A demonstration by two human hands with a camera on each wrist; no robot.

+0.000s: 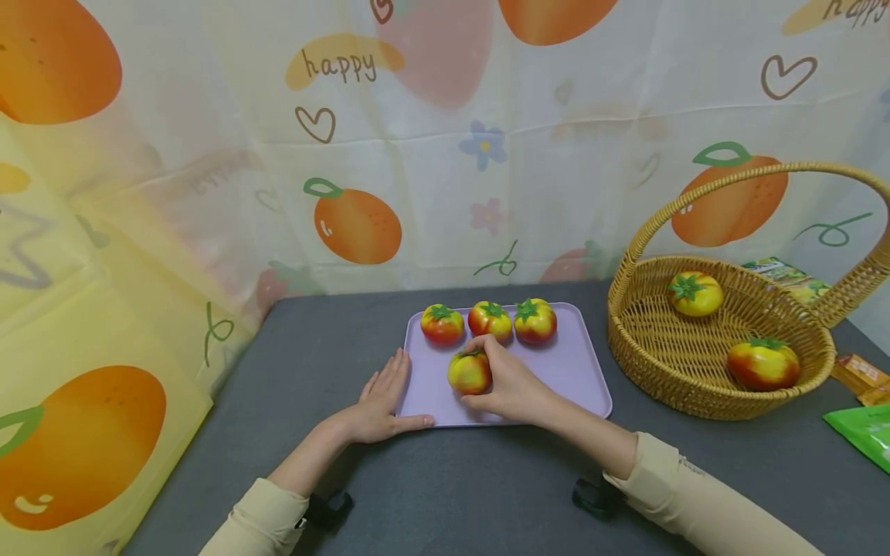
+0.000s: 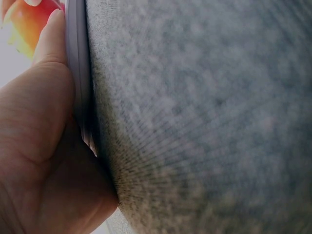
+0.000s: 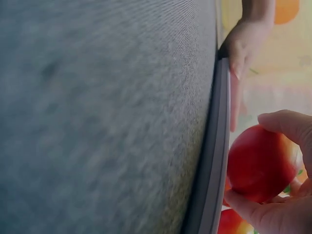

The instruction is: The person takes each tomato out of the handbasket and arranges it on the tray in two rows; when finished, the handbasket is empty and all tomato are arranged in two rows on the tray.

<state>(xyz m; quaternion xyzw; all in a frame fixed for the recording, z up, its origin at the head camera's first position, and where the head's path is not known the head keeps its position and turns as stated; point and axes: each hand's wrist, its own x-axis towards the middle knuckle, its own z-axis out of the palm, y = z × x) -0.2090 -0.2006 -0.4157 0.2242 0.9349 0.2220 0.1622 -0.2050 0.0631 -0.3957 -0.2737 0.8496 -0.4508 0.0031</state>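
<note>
A lilac tray [image 1: 577,378] lies on the grey table with three red-yellow tomatoes [image 1: 490,320] in a row along its far side. My right hand [image 1: 504,382] grips a fourth tomato [image 1: 469,372] on the tray just in front of that row; the same fruit [image 3: 258,163] shows between thumb and fingers in the right wrist view. My left hand [image 1: 382,401] rests flat on the table against the tray's left edge [image 2: 78,73], fingers straight and thumb along the front corner.
A wicker basket [image 1: 667,363] with a tall handle stands right of the tray and holds two more tomatoes [image 1: 762,364]. Snack packets [image 1: 865,432] lie at the far right edge. A printed fruit curtain hangs behind and to the left.
</note>
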